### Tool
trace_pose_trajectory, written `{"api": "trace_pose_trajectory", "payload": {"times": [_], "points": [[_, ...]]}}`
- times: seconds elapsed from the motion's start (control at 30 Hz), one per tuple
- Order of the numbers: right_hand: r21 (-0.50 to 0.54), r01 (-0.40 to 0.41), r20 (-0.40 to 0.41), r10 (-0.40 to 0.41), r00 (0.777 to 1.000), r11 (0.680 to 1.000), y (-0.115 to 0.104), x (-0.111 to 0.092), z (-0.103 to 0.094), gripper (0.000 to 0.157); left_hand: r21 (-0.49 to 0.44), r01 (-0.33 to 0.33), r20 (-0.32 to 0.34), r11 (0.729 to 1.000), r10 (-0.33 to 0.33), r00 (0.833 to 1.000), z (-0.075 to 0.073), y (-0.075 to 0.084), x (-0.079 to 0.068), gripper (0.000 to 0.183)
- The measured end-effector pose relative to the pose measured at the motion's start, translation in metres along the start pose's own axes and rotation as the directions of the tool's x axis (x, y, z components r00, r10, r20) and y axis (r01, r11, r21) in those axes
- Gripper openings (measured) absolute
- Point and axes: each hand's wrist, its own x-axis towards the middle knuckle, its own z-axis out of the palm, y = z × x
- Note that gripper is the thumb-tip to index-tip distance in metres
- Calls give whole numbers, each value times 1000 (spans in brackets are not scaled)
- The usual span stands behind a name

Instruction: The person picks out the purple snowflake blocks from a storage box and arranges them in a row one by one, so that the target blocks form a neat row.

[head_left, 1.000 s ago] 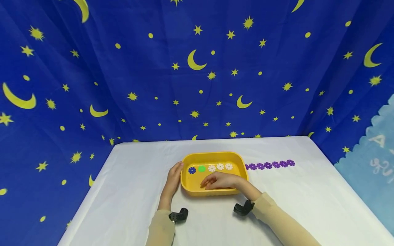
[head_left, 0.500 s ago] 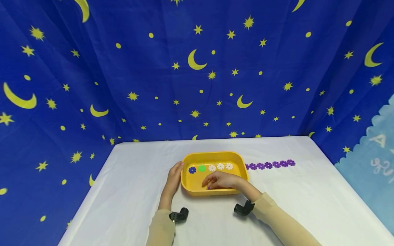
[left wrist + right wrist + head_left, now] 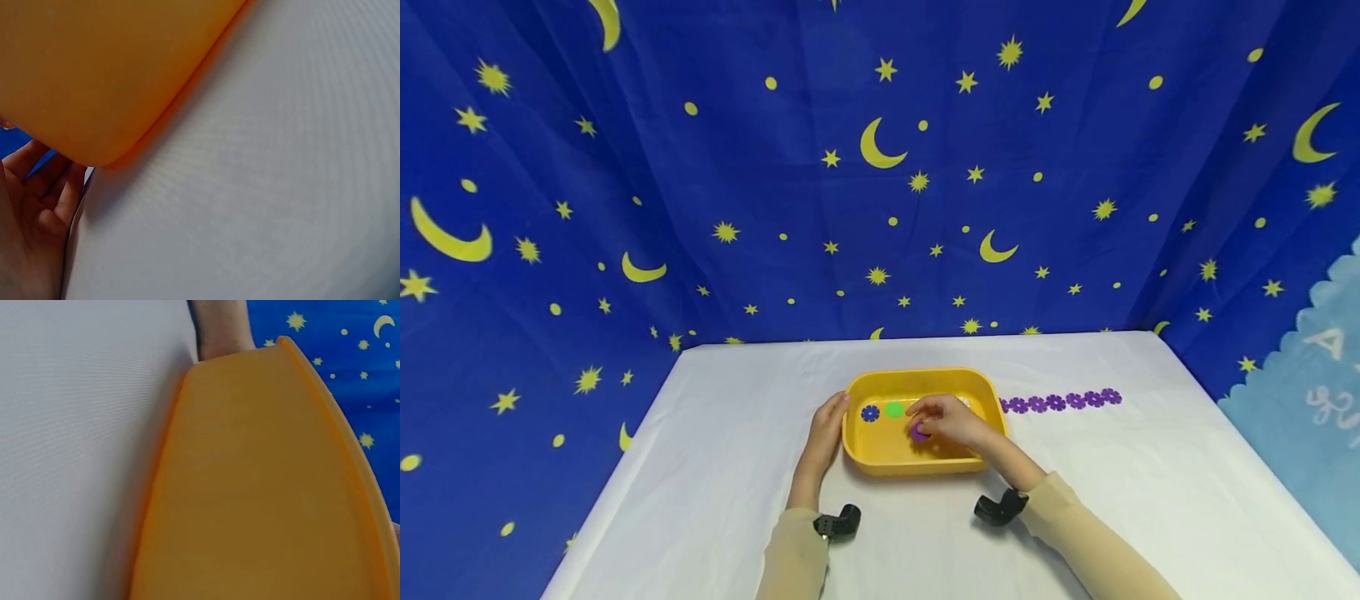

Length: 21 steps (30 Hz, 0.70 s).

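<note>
A yellow plastic tray [image 3: 880, 450] stands on the table. Along its left outer wall lies my left hand [image 3: 822, 437], its fingers loosely extended and touching the side; the left wrist view shows the same hand [image 3: 34, 212] against the tray wall. Above the tray floor, my right hand [image 3: 951, 419] pinches a purple flower-shaped disc [image 3: 918, 432] between thumb and fingers. Inside the tray are a blue flower disc [image 3: 870, 413], a green disc [image 3: 894, 409] and a white flower disc [image 3: 966, 402], mostly covered by the right hand. In the right wrist view, the tray wall [image 3: 250, 475] hides most of that hand.
A line of several purple flower discs [image 3: 1056, 402] extends from the tray's right side over the white-covered table [image 3: 737, 433]. A blue curtain with moons and stars [image 3: 775, 167] encloses the back and sides. A light blue cloth [image 3: 1315, 375] hangs at right.
My right hand has lifted from the tray's front floor toward the back, bringing a purple flower disc up in its fingers. It now covers the white discs. The left hand stays in place.
</note>
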Motion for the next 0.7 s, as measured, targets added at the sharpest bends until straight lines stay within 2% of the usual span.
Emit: {"api": "trace_pose_trajectory", "payload": {"times": [0.1, 0.3, 0.37, 0.53, 0.7], "points": [[15, 0, -85, 1, 996, 1000, -1, -3, -3, 26, -3, 15, 13, 1000, -15, 1000, -1, 4, -1, 54], [81, -2, -198, 18, 980, 997, -1, -10, -15, 29, 32, 11, 30, 999, -12, 999, -1, 32, -17, 48], [95, -16, -236, 38, 971, 995, 0, -14, -20, 30, 40, 8, 35, 999, -9, 999, -1, 37, -19, 48], [131, -64, -317, 103, 943, 989, -1, -24, -34, 31, 41, -11, 38, 999, 9, 999, 0, 33, -18, 47], [193, -35, -379, 107, 919, 981, -4, -29, -45, 34, 17, -19, 28, 1000, 19, 999, -1, 11, -6, 50]]}}
